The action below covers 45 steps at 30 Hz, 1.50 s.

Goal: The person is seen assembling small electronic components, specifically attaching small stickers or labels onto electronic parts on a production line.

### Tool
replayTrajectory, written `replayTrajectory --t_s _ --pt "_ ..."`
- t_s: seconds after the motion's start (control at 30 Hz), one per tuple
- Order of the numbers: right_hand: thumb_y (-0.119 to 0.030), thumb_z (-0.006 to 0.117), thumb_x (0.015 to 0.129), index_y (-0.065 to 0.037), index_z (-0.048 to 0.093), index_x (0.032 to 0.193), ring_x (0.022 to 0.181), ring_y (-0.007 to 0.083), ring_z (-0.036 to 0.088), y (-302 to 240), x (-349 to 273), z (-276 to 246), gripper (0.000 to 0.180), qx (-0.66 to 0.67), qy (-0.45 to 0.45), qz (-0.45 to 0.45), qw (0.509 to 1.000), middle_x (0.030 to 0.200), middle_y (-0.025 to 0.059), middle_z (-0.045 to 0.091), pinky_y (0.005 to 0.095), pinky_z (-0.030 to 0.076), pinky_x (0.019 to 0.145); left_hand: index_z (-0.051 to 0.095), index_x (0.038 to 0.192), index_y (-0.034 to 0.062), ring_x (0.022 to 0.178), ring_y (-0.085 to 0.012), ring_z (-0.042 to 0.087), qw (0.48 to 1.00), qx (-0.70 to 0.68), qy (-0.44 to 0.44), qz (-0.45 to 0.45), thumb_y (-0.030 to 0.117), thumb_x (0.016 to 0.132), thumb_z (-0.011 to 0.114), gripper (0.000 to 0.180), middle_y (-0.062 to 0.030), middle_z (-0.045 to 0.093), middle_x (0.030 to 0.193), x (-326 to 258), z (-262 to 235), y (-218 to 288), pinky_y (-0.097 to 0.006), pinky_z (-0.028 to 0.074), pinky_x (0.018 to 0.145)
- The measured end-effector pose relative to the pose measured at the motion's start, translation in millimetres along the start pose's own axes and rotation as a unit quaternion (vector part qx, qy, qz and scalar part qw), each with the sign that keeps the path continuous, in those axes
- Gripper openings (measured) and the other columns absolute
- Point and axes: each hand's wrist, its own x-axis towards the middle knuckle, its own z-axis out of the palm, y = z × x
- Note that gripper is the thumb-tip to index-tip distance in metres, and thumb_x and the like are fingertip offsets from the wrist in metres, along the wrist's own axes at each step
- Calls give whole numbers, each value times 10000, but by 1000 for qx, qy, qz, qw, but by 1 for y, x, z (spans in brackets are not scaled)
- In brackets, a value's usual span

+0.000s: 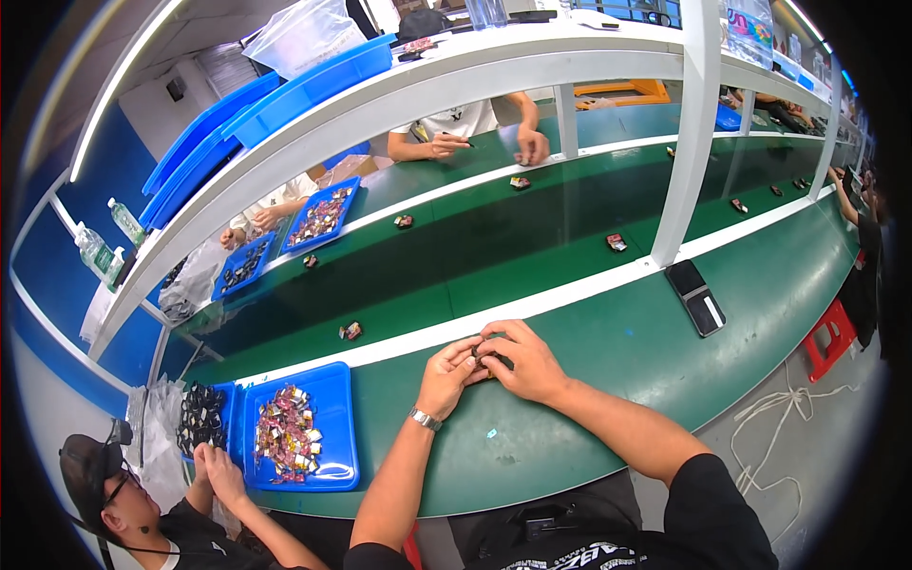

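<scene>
— Green table (608, 380) under both hands, that's what I've got on the head view. My left hand (446, 375) and right hand (522, 361) meet at the middle of it, fingertips together on a small dark part (484, 358).

— What's the grip doing?

— Narrow on both sides. The fingers of each hand pinch in on that small dark part, which sits between them just above the table, near the white strip (570, 294) that edges the conveyor belt (494, 247). I can't tell its exact shape; the fingers cover most of it. There's a metal watch (425, 419) on my left wrist.

— Anything else within reach?

— To my left, a blue tray (337, 418) of small mixed-colour pieces, and beside it a second tray of black parts (201, 413). Another person's hands (217, 470) are at the near edge of those trays. To my right, a dark phone (695, 296) lies flat on the table by a white post (686, 142).

— And the belt?

— Small pieces are scattered along it, one (351, 331) just across the white strip from my hands. Other people sit on the far side with blue trays of their own.
</scene>
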Motion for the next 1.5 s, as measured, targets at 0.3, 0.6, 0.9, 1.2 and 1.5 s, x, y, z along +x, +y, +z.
replayTrajectory --t_s 0.3,0.6,0.9,1.2,1.5 --pt "-39 697 754 -53 635 828 850 233 595 0 5 3 98 -88 38 -47 994 879 37 581 352 529 684 484 1313 -43 1044 -194 653 1000 -8 9 -8 49 974 538 355 -125 649 1170 1 4 6 -357 574 899" --pt "-52 691 779 -47 633 855 859 228 592 -2 3 2 96 -109 39 -59 991 906 45 567 350 544 646 481 1317 -41 1040 -194 656 1000 1 17 -16 53 973 541 362 -124 649 1168 0 3 3 -351 575 899" --pt "-68 719 769 -71 670 883 834 228 606 0 1 4 125 -144 34 -71 987 910 42 602 345 538 670 486 1316 -34 1020 -194 664 1000 -14 18 -12 48 970 542 360 -117 658 1145 1 2 2 -349 579 891" --pt "-90 720 771 -84 667 870 818 217 605 7 0 6 112 -159 44 -95 982 901 28 607 341 538 647 533 1274 -31 972 -199 675 1000 6 21 -7 76 975 526 318 -113 665 1105 0 4 2 -349 592 841" --pt "-39 715 800 -25 627 940 781 172 641 8 -1 6 165 81 26 92 992 907 83 604 280 544 669 582 1201 -52 879 -150 667 983 155 89 39 18 941 571 270 -127 679 1065 2 14 -6 -264 575 690"
